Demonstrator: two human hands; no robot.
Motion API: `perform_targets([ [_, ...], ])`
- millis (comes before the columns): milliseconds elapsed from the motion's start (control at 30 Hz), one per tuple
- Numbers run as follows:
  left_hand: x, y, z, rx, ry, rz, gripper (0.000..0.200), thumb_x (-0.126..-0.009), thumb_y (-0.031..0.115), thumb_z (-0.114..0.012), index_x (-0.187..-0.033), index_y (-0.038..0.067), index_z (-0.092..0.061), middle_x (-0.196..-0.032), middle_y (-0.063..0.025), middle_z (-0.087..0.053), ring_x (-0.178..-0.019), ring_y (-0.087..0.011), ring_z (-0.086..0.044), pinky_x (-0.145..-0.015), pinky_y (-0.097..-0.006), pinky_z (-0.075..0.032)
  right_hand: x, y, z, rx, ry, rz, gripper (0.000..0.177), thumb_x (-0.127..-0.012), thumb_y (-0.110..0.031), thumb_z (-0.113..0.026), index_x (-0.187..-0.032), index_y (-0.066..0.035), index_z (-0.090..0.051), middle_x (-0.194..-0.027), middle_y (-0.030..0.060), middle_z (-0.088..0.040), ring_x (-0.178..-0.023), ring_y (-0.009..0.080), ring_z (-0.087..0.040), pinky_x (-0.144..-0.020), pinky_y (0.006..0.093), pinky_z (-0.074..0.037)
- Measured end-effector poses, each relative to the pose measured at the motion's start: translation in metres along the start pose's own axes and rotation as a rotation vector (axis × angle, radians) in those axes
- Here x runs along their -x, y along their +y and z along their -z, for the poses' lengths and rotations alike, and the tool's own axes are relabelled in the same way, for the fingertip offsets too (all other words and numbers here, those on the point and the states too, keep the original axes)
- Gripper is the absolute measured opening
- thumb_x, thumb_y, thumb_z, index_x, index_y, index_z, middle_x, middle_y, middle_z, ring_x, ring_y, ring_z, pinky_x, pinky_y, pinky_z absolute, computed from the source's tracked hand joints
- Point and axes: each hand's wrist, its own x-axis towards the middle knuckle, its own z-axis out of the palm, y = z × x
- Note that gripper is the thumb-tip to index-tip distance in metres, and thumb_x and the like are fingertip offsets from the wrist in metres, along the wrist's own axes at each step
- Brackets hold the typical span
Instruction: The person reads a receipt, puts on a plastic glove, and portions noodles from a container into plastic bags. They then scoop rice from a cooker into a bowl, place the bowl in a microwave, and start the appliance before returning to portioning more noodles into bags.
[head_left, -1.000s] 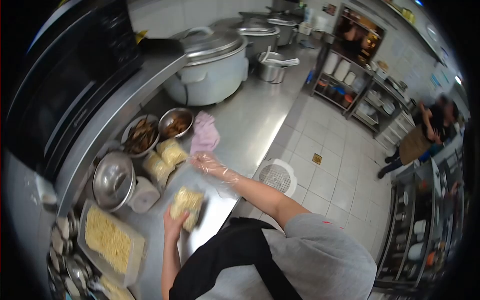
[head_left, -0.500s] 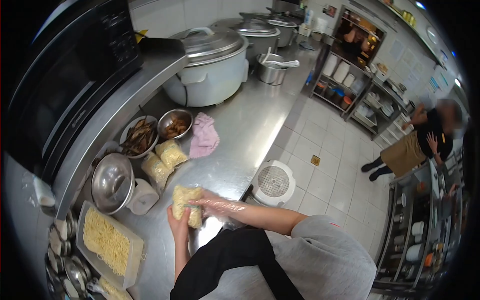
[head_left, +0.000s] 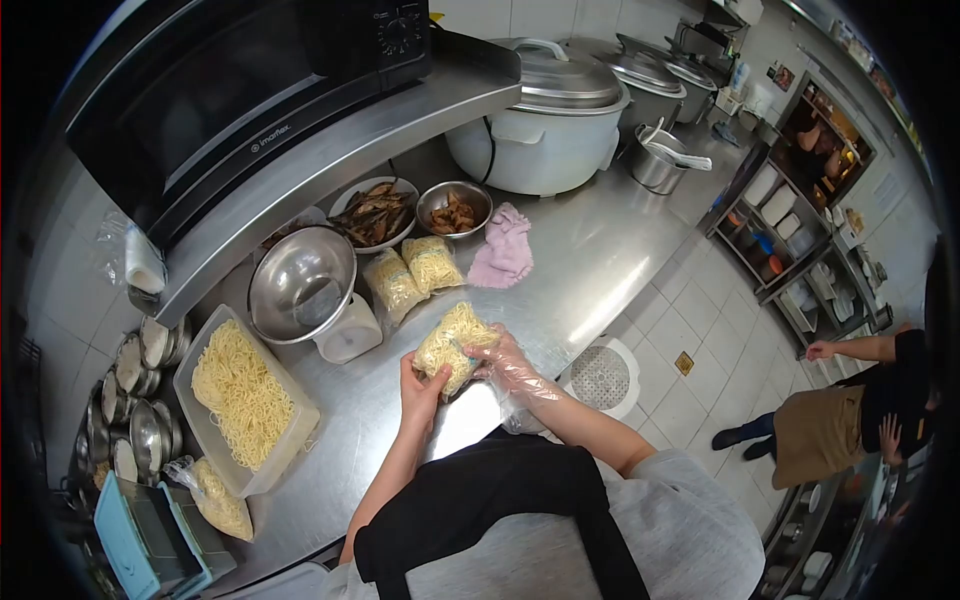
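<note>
A clear plastic bag of yellow noodles (head_left: 455, 345) is held between my two hands above the steel counter (head_left: 400, 440). My bare left hand (head_left: 422, 390) grips its near left side, thumb on top. On the right side, my right hand (head_left: 505, 362), in a loose clear plastic glove, closes round the bag. Beyond it lie two more bags of noodles (head_left: 412, 272). To the left, a plastic tub (head_left: 300, 440) holds loose noodles (head_left: 240, 390). A steel bowl (head_left: 300, 275) sits on a white scale (head_left: 350, 330).
Behind are a pink cloth (head_left: 502, 248), a bowl of brown food pieces (head_left: 455, 212), a plate of dark dried food (head_left: 372, 215) and a large lidded pot (head_left: 545, 150). A microwave (head_left: 250, 90) stands on a shelf. A person (head_left: 850, 400) stands across the floor at right.
My view has swung left, so counter items appear further right and more of the left end shows. The noodle bag stays in both hands and is tilted differently.
</note>
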Motion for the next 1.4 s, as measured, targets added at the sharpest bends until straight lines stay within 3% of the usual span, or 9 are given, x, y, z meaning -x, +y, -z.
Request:
perform_targets([
  [167,-0.024,0.006,0.001,-0.108,0.134,-0.211,0.05,-0.078,0.006,-0.066,-0.117,0.003,-0.036,-0.108,-0.0104,-0.049,-0.097,-0.0161,-0.052,-0.073,-0.0262,-0.048,-0.031,-0.003,-0.004,0.161,0.03,0.111,0.049,-0.069,-0.009,-0.075,-0.103,-0.007,-0.039,-0.091,0.0084,-0.058,-0.077,0.0166,-0.061,-0.052,0.028,-0.051],
  [267,-0.043,0.02,0.002,-0.143,0.175,-0.177,0.056,-0.078,0.005,-0.066,-0.122,0.002,-0.032,-0.109,-0.0119,-0.047,-0.091,-0.0167,-0.055,-0.069,-0.0258,-0.048,-0.074,0.001,0.005,0.694,0.109,0.418,0.038,-0.065,-0.013,-0.08,-0.091,-0.005,-0.052,-0.077,0.0077,-0.062,-0.066,0.0145,-0.059,-0.056,0.0257,-0.047],
  [367,-0.061,0.004,0.013,-0.211,0.179,-0.156,0.068,-0.079,0.006,-0.065,-0.131,0.004,-0.022,-0.115,-0.0147,-0.046,-0.087,-0.0178,-0.058,-0.064,-0.0252,-0.048,-0.089,-0.008,0.004,1.157,0.164,0.395,0.038,-0.061,-0.018,-0.081,-0.089,-0.002,-0.06,-0.075,0.0095,-0.063,-0.066,0.0197,-0.059,-0.064,0.0306,-0.046],
  [500,-0.038,0.0,0.005,-0.191,0.09,-0.263,0.076,-0.077,0.003,-0.064,-0.137,0.001,-0.017,-0.135,-0.0197,-0.029,-0.12,-0.0272,-0.04,-0.098,-0.0346,-0.037,-0.094,-0.006,0.012,1.424,0.195,0.594,0.041,-0.063,-0.023,-0.078,-0.094,-0.001,-0.062,-0.091,0.0149,-0.062,-0.084,0.0235,-0.058,-0.074,0.0345,-0.046],
  [600,-0.021,-0.002,0.001,-0.567,0.153,-0.426,0.076,-0.07,0.009,-0.069,-0.134,0.001,-0.028,-0.136,-0.0175,-0.03,-0.126,-0.0312,-0.03,-0.103,-0.0393,-0.026,-0.088,-0.006,0.042,1.206,0.166,0.779,0.04,-0.072,-0.029,-0.071,-0.101,-0.004,-0.06,-0.101,0.0165,-0.059,-0.092,0.0285,-0.057,-0.078,0.0373,-0.047],
  [867,-0.043,0.054,-0.062,-1.047,-0.014,-0.762,0.047,-0.072,0.016,-0.066,-0.116,0.003,-0.054,-0.121,-0.0143,-0.046,-0.112,-0.0303,-0.04,-0.092,-0.0411,-0.033,0.007,-0.084,0.14,0.777,0.636,0.643,0.02,-0.084,-0.017,-0.061,-0.096,-0.002,-0.06,-0.089,0.0054,-0.058,-0.086,0.0139,-0.055,-0.077,0.0277,-0.045],
  [1033,-0.118,0.024,-0.106,-1.439,-0.195,-0.817,0.031,-0.073,0.01,-0.058,-0.103,0.003,-0.059,-0.108,-0.0103,-0.051,-0.106,-0.0262,-0.043,-0.09,-0.0416,-0.032,0.038,-0.103,0.158,0.744,0.635,0.693,0.017,-0.085,-0.017,-0.059,-0.086,-0.001,-0.058,-0.075,0.0016,-0.058,-0.072,0.0091,-0.05,-0.065,0.0233,-0.04],
  [1167,-0.178,-0.004,-0.147,-1.524,-0.052,-0.878,0.025,-0.078,0.011,-0.049,-0.1,0.005,-0.06,-0.103,-0.0078,-0.051,-0.105,-0.0231,-0.045,-0.092,-0.0474,-0.032,0.043,-0.097,0.166,0.694,0.586,0.778,0.013,-0.083,-0.012,-0.061,-0.089,-0.001,-0.06,-0.077,0.004,-0.06,-0.074,0.0095,-0.053,-0.067,0.0237,-0.042],
  [1400,-0.195,0.017,-0.167,-1.799,-0.312,-0.865,0.017,-0.072,0.015,-0.059,-0.085,0.008,-0.068,-0.091,-0.0054,-0.058,-0.101,-0.0212,-0.049,-0.104,-0.0534,-0.019,0.09,-0.14,0.159,0.993,0.73,0.785,0.009,-0.08,-0.008,-0.06,-0.088,-0.003,-0.061,-0.077,0.006,-0.057,-0.063,0.0117,-0.051,-0.058,0.0262,-0.042],
])
